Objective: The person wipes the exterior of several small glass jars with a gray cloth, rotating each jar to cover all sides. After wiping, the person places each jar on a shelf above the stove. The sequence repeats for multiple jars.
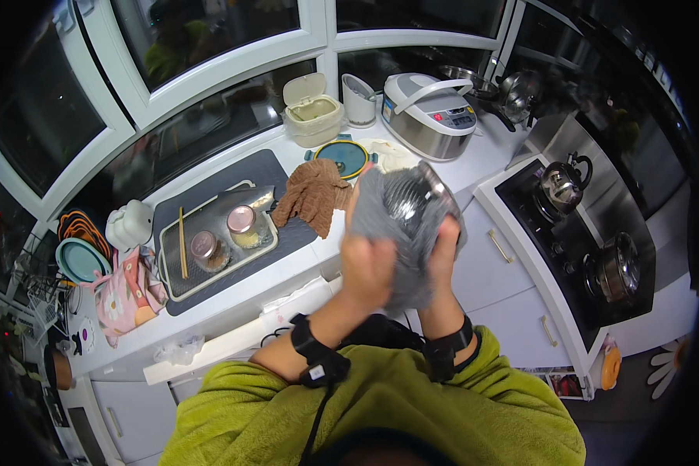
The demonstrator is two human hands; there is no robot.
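Note:
Both hands are raised over the counter's front edge around a shiny, ribbed vessel, blurred by motion. Whether it is glass or metal I cannot tell. A grey cloth wraps its lower part and sides. My left hand grips the cloth and vessel from the left. From the right, my right hand presses the cloth against it, thumb up. Just left of the vessel lies a crumpled brown towel. Behind it is a round dark-green lid with a yellow rim.
A rimmed tray on a dark mat holds two lidded jars and chopsticks. Behind stand a rice cooker and an open-lidded container. At right, a kettle and a pot sit on the gas hob.

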